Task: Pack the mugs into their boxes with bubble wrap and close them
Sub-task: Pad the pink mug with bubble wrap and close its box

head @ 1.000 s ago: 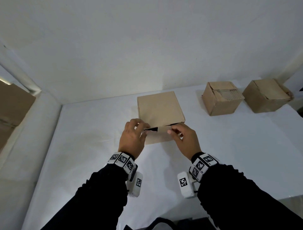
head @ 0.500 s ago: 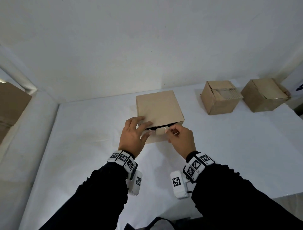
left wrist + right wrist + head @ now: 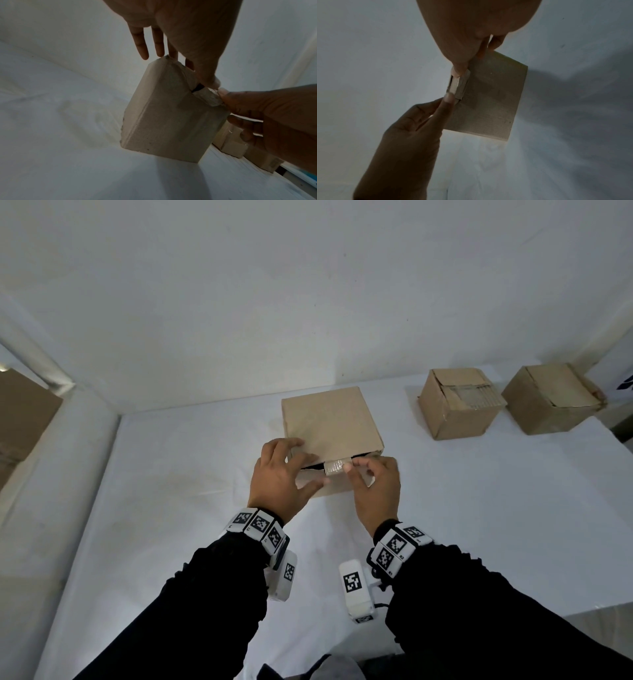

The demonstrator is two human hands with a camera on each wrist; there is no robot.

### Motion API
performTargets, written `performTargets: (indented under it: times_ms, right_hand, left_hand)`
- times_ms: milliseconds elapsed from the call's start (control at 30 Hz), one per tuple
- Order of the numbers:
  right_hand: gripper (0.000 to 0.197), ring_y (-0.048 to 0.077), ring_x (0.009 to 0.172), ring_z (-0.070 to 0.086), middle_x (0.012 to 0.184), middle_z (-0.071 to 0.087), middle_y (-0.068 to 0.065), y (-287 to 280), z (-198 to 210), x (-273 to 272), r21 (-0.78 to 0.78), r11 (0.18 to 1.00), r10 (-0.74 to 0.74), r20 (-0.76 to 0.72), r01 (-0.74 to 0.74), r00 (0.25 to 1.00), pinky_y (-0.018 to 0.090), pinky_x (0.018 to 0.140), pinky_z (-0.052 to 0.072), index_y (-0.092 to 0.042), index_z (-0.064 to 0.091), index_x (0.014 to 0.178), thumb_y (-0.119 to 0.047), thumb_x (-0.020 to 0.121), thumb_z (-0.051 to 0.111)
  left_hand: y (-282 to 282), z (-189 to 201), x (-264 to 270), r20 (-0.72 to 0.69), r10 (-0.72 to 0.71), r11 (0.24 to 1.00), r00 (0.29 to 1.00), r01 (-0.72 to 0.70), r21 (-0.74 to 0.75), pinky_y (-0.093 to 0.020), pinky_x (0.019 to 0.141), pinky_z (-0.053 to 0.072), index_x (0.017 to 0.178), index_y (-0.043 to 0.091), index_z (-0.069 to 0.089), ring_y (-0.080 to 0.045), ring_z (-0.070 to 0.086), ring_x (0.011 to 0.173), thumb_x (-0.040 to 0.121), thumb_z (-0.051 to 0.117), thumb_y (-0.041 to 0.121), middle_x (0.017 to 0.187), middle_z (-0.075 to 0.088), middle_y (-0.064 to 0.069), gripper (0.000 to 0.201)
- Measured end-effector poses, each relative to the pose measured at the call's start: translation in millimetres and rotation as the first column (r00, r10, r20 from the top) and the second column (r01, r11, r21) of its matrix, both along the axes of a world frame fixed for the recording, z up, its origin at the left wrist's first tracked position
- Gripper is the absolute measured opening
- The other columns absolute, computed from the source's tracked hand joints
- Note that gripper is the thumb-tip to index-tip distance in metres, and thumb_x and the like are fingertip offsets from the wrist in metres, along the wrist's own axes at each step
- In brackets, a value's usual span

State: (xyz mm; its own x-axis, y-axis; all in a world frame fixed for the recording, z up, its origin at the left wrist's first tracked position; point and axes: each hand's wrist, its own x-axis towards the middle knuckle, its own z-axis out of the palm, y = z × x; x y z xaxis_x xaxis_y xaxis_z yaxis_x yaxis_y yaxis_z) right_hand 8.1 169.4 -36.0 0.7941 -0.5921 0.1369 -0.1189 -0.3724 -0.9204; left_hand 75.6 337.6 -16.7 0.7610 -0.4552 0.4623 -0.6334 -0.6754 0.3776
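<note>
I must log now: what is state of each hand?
Left hand: open, pressing the box lid.
Right hand: pinching the tab.

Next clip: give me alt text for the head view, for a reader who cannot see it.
Two hands work at the near edge of a cardboard box on a white table: the left hand rests spread on the lid, the right hand pinches a small tuck tab at the gap. Two more boxes sit far right.

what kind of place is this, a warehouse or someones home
Probably a small makeshift packing station, not clearly either: a table under a plain white cloth set against bare white walls, with three cardboard boxes on it, one being closed by both hands and two more set aside.
</note>
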Motion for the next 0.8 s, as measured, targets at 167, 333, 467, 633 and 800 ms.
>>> performTargets:
  times_ms: [167, 333, 467, 633, 800]
  right_hand:
    - [0.017, 0.013, 0.108, 0.030, 0.119, 0.036, -0.007, -7.3, 1.5, 0.0, -0.231, 0.971, -0.061, -0.011, 0.057, 0.998, 0.030, 0.096, 0.031, -0.030, 0.069, 0.089, -0.045, 0.081, 0.073]
    - [0.034, 0.021, 0.126, 0.035, 0.133, 0.038, -0.004, -33.5, 8.9, 9.7, -0.425, 0.901, 0.093, -0.002, -0.085, 0.996, 0.036, 0.099, 0.028, -0.030, 0.063, 0.101, -0.052, 0.077, 0.074]
    - [0.032, 0.018, 0.110, 0.045, 0.121, 0.052, -0.009, -54.7, 13.0, 24.3, -0.514, 0.823, 0.288, 0.006, -0.244, 0.957, 0.039, 0.091, 0.040, -0.028, 0.065, 0.098, -0.047, 0.076, 0.076]
    - [0.032, 0.021, 0.093, 0.044, 0.107, 0.055, -0.007, -65.0, 17.3, 40.8, -0.650, 0.723, 0.289, -0.025, -0.235, 0.957, 0.037, 0.074, 0.043, -0.025, 0.062, 0.094, -0.053, 0.079, 0.070]
    - [0.035, 0.025, 0.088, 0.044, 0.103, 0.055, -0.002, -64.4, 21.9, 55.4, -0.716, 0.654, 0.262, -0.087, -0.243, 0.961, 0.036, 0.065, 0.045, -0.024, 0.060, 0.092, -0.056, 0.080, 0.066]
  left_hand:
    - [-16.3, -1.3, 1.9, -0.057, 0.055, 0.998, 0.997, -0.053, 0.032, -0.045, 0.081, 0.050, 0.096, 0.019, 0.062, -0.026, 0.048, 0.111, 0.076, 0.071, 0.054, 0.121, 0.056, 0.001, 0.042]
    - [-19.8, -5.5, 1.9, -0.052, 0.071, 0.997, 0.996, -0.068, 0.042, -0.040, 0.074, 0.054, 0.098, 0.016, 0.062, -0.026, 0.044, 0.112, 0.081, 0.070, 0.047, 0.121, 0.057, 0.002, 0.036]
    - [-22.9, -2.4, 4.4, -0.043, 0.099, 0.995, 0.994, -0.098, 0.024, -0.034, 0.064, 0.053, 0.095, 0.017, 0.063, -0.024, 0.044, 0.109, 0.081, 0.071, 0.041, 0.117, 0.058, 0.004, 0.028]
    - [-26.0, 1.3, 14.8, -0.022, 0.113, 0.994, 0.993, -0.113, 0.010, -0.028, 0.059, 0.049, 0.091, 0.019, 0.063, -0.023, 0.045, 0.106, 0.082, 0.066, 0.039, 0.111, 0.059, 0.006, 0.022]
    - [-30.2, 2.7, 32.6, -0.013, 0.110, 0.994, 0.994, -0.110, 0.019, -0.033, 0.064, 0.054, 0.089, 0.015, 0.064, -0.021, 0.046, 0.108, 0.083, 0.062, 0.033, 0.111, 0.060, 0.000, 0.019]
